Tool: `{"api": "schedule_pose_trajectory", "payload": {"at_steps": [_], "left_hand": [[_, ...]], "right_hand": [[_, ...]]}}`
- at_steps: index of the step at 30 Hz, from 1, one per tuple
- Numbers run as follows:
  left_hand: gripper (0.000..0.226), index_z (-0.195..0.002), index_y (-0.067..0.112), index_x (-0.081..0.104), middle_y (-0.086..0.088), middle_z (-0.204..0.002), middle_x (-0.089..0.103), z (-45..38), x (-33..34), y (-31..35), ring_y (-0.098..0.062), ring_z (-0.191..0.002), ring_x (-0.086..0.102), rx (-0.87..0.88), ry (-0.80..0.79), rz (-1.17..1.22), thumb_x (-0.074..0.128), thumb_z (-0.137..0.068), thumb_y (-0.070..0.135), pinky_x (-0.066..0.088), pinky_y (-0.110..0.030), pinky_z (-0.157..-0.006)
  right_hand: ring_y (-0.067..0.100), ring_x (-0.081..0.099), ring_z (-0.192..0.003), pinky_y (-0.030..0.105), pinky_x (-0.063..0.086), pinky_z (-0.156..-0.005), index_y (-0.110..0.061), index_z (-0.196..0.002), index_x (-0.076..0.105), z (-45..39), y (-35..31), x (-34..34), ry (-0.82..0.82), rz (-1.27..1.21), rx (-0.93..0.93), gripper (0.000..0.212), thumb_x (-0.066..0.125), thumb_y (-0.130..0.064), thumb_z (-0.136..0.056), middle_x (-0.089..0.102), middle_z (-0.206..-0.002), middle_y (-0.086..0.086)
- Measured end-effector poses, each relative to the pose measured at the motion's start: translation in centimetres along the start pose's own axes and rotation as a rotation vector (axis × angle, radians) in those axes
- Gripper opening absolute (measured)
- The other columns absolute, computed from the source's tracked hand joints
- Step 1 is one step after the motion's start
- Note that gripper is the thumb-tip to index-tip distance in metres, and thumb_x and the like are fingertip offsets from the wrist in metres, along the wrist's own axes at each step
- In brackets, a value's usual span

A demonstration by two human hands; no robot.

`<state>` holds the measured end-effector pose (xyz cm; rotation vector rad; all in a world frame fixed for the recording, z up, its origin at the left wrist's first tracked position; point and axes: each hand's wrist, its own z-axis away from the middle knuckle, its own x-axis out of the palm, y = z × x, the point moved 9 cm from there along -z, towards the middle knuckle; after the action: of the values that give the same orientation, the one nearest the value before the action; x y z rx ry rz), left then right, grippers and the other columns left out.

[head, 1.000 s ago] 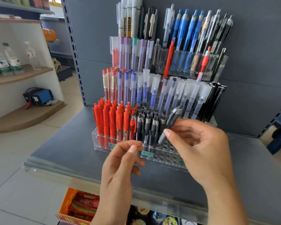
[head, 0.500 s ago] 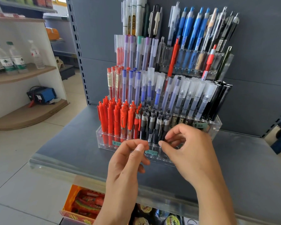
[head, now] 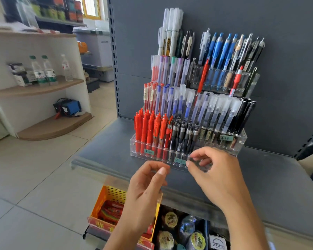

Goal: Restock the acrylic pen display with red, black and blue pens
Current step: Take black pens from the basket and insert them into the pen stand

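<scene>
Head view shows a tiered clear acrylic pen display (head: pixel 241 137) on a matte grey shelf (head: pixel 101 147), red pens (head: pixel 148 129) front left beside glossy black pens (head: pixel 182 136). Left hand (head: pixel 145 192) and right hand (head: pixel 219 177) hover before it, fingers loosely curled, holding nothing.

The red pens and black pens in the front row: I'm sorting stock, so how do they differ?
The red pens fill the row's left end; the black pens stand to their right. The red pens are all red and stand taller; the black pens have silver clips and sit lower. Both stand upright in the acrylic display.
</scene>
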<state>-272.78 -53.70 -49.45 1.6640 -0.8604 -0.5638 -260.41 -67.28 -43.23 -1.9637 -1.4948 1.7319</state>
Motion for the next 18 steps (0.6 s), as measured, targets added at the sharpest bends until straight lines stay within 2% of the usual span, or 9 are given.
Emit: {"api": "schedule_pose_trajectory", "payload": {"at_steps": [2,4,6,9,11,14,16,18], "left_hand": [[0.023,-0.095,0.032,0.07,0.0,-0.089,0.069,1.4,-0.7,0.2,-0.016,-0.08,0.065,0.022,-0.017,-0.094,0.057,-0.091,0.05,0.054,-0.028,-0.068],[0.025,-0.099,0.034,0.07,0.004,-0.092,0.071,2.7,-1.6,0.2,-0.016,-0.086,0.068,0.052,-0.035,-0.213,0.053,-0.093,0.052,0.057,-0.031,-0.074],[0.027,-0.105,0.037,0.069,0.011,-0.1,0.071,4.0,-2.1,0.0,-0.013,-0.097,0.068,0.067,-0.075,-0.31,0.049,-0.096,0.053,0.056,-0.029,-0.081],[0.04,-0.122,0.039,0.064,0.025,-0.119,0.065,5.7,-2.4,-0.4,0.0,-0.117,0.059,0.094,-0.176,-0.465,0.04,-0.097,0.06,0.049,-0.018,-0.093],[0.053,-0.139,0.042,0.053,0.033,-0.141,0.049,6.9,-2.1,-0.9,0.011,-0.136,0.038,0.129,-0.254,-0.632,0.03,-0.098,0.066,0.03,-0.013,-0.107],[0.06,-0.155,0.049,0.021,0.029,-0.164,0.007,8.4,-1.6,-2.6,0.01,-0.149,-0.007,0.133,-0.379,-0.839,0.015,-0.099,0.068,-0.005,-0.023,-0.118],[0.057,-0.156,0.05,0.009,0.028,-0.164,-0.011,9.7,-1.5,-3.9,0.008,-0.147,-0.023,0.088,-0.456,-0.909,0.012,-0.101,0.065,-0.014,-0.03,-0.119],[0.054,-0.156,0.05,0.008,0.029,-0.163,-0.013,11.1,-1.4,-5.2,0.01,-0.145,-0.024,0.027,-0.529,-0.871,0.013,-0.103,0.06,-0.014,-0.033,-0.121]], "right_hand": [[-0.004,0.063,-0.082,0.019,0.054,-0.071,-0.032,-0.096,0.074,1.4,-0.4,0.5,-0.043,-0.026,-0.004,0.013,0.079,-0.027,-0.085,0.068,-0.085,-0.02],[-0.006,0.063,-0.087,0.019,0.055,-0.077,-0.032,-0.106,0.074,3.0,-0.6,1.2,-0.105,-0.026,-0.01,0.018,0.077,-0.03,-0.088,0.07,-0.091,-0.022],[-0.008,0.062,-0.098,0.019,0.053,-0.09,-0.033,-0.119,0.072,4.9,-0.9,1.6,-0.158,-0.007,-0.019,0.028,0.073,-0.033,-0.091,0.07,-0.108,-0.023],[-0.002,0.048,-0.13,0.022,0.037,-0.11,-0.037,-0.14,0.058,7.4,-1.1,2.4,-0.237,0.059,-0.037,0.046,0.067,-0.04,-0.095,0.056,-0.14,-0.021],[-0.002,0.025,-0.149,0.029,0.025,-0.122,-0.041,-0.151,0.042,9.0,-1.1,3.3,-0.3,0.135,-0.076,0.058,0.061,-0.047,-0.097,0.035,-0.157,-0.022],[-0.004,-0.009,-0.152,0.035,0.012,-0.126,-0.045,-0.159,0.017,11.7,-0.2,4.5,-0.362,0.222,-0.105,0.066,0.048,-0.054,-0.101,0.004,-0.166,-0.024],[-0.003,-0.019,-0.151,0.032,0.006,-0.124,-0.044,-0.16,0.009,13.9,0.9,5.2,-0.393,0.255,-0.104,0.068,0.044,-0.054,-0.103,-0.008,-0.165,-0.023],[-0.001,-0.023,-0.15,0.032,0.003,-0.124,-0.043,-0.16,0.004,16.3,2.4,6.3,-0.452,0.283,-0.081,0.069,0.042,-0.054,-0.104,-0.014,-0.165,-0.022]]}}
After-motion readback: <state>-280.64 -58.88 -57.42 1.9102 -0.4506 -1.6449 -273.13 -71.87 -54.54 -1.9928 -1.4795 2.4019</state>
